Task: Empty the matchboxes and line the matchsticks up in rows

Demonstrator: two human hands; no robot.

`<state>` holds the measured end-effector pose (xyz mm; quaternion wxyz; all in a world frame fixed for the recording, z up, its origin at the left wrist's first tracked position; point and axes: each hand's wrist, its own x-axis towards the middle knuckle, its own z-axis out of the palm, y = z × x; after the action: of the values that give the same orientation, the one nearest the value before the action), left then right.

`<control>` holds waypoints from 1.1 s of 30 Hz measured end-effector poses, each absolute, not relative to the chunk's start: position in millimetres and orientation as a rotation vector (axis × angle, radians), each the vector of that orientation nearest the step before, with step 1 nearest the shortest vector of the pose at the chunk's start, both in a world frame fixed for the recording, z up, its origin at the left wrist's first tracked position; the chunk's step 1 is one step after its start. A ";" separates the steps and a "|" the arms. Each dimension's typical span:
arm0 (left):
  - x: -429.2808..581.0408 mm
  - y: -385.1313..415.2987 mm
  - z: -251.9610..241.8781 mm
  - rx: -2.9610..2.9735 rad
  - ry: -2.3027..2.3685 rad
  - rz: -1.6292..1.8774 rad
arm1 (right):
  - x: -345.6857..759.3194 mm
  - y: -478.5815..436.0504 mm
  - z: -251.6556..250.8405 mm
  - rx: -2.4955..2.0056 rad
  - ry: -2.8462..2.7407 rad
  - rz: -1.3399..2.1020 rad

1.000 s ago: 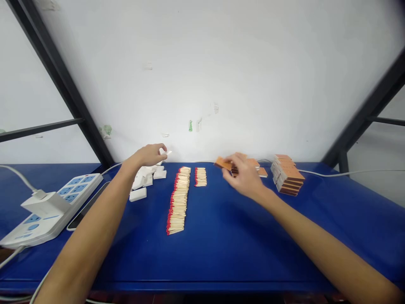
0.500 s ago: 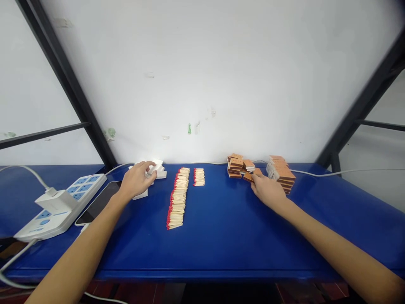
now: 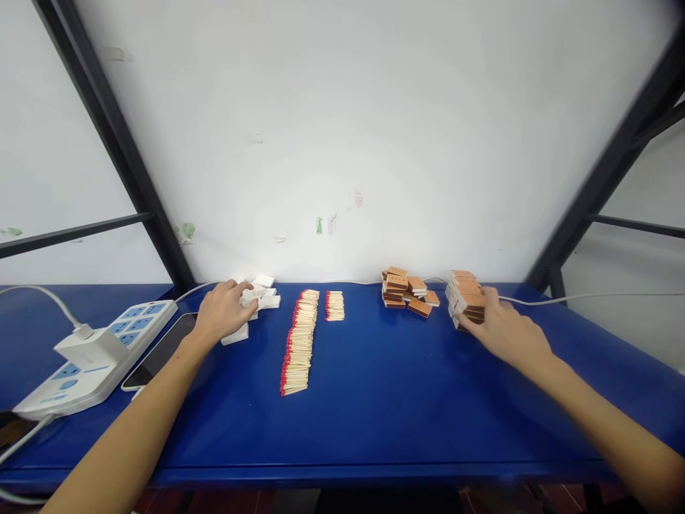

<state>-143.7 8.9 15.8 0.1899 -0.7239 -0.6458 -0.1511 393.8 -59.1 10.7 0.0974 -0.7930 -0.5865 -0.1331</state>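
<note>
My left hand (image 3: 223,308) rests over a loose pile of white inner matchbox trays (image 3: 265,291) at the back left. Its thumb and curved fingers are apart around the near trays; the other fingertips are hidden. At the back right, my right hand (image 3: 503,325) grips the near end of a neat stack of orange-brown matchboxes (image 3: 463,287), thumb on the left side and fingers on the right. Left of that stack is a looser heap of brown matchboxes (image 3: 396,285), with a single matchbox (image 3: 419,308) lying in front of it.
A long row of red-tipped matches (image 3: 300,343) and a short row of matches (image 3: 335,305) lie mid-table. At left are a white power strip (image 3: 101,357) with a plugged-in charger and a phone (image 3: 160,353). Cables run along the wall; black frame bars flank the blue table (image 3: 374,400).
My right hand has moved right, from the loose matchbox heap to the neat stack. The matchbox it was touching now lies in front of the heap. My left hand stays at the white trays.
</note>
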 end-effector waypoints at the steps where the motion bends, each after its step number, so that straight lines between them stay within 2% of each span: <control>1: -143.3 8.7 15.4 -2.030 -1.813 -0.436 | 394.5 -56.3 6.4 -2.359 -1.746 -0.355; 16: -119.9 2.3 13.7 -2.133 -1.704 -0.642 | 396.0 -55.1 -9.4 -2.311 -1.735 -0.167; 25: -106.3 0.2 7.9 -2.260 -1.650 -0.715 | 382.6 -64.9 -10.5 -2.322 -1.725 -0.194; 33: -96.0 -3.6 6.3 -2.247 -1.670 -0.751 | 309.3 -79.0 -8.7 -2.009 -2.056 -0.066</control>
<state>-96.0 -3.6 6.3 0.1211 -0.7695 -0.5719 -0.2570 309.3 -79.0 -8.7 0.1328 -0.6925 -0.7087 -0.0226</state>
